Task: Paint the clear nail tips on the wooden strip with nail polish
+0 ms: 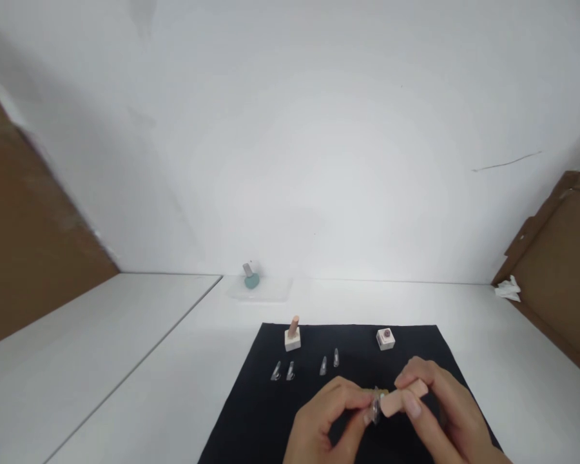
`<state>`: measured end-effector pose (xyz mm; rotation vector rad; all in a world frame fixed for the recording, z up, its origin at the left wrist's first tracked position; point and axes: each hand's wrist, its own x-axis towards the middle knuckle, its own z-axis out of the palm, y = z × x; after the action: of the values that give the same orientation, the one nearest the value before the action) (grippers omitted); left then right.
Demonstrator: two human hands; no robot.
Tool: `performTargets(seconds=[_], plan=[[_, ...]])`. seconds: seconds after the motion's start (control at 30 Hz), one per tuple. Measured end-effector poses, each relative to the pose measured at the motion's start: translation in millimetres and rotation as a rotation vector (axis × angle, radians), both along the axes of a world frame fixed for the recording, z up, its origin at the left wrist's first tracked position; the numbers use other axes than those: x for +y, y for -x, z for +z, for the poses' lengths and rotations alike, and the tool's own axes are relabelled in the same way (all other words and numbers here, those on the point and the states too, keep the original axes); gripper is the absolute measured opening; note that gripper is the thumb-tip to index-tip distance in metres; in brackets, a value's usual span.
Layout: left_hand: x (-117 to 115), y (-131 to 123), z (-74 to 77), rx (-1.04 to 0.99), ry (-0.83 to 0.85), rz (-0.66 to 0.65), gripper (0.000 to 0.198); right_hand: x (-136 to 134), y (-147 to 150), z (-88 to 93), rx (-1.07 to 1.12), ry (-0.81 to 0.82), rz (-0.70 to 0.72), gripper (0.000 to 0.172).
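My left hand [332,415] pinches a small clear clip-like piece [376,405] between thumb and fingertips over the black mat [280,412]. My right hand [437,406] grips a short peach-coloured stick [406,397], whose left end is close to the clear piece; I cannot tell whether they touch. Something small and yellowish [383,392] shows behind the fingertips, mostly hidden. On the mat beyond my hands, a white block [292,341] bears an upright, slightly tilted peach stick [294,326]. Another white block [385,339] has a dark round spot on top.
Several clear pieces lie on the mat in two pairs, one pair [283,371] at left, another [329,362] nearer the middle. Behind the mat, a teal bottle with a grey cap [252,279] stands on a clear flat case [265,294]. Crumpled white tissue [507,289] lies beside the right brown panel [560,258].
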<state>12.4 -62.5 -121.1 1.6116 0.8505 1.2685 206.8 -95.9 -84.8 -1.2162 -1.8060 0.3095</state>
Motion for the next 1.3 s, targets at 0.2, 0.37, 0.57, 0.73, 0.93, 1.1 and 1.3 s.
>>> performTargets(seconds=[0.2, 0.37, 0.57, 0.73, 0.93, 1.1, 1.3], plan=[[-1, 1, -3.9, 0.023, -0.062, -0.014, 0.018, 12, 0, 2.9, -0.014, -0.199, -0.086, 0.009], [2, 2, -5.0, 0.037, -0.063, -0.016, 0.017, 9, 3, 13.1, 0.001, -0.167, -0.019, 0.009], [-1, 1, -2.8, 0.076, -0.091, -0.011, 0.019, 12, 6, 15.1, -0.038, -0.181, 0.034, 0.009], [-1, 3, -7.5, 0.12, -0.123, -0.014, 0.021, 14, 4, 9.6, 0.012, -0.204, -0.082, 0.009], [-2, -2, -6.7, 0.131, -0.09, -0.026, 0.022, 8, 4, 13.1, -0.035, -0.14, 0.033, 0.007], [-5, -2, -7.0, 0.17, -0.101, -0.014, 0.024, 15, 4, 11.7, -0.043, -0.18, 0.018, 0.011], [-3, 0, -8.8, 0.162, -0.11, -0.037, 0.025, 13, 1, 9.9, -0.03, -0.168, -0.055, 0.011]])
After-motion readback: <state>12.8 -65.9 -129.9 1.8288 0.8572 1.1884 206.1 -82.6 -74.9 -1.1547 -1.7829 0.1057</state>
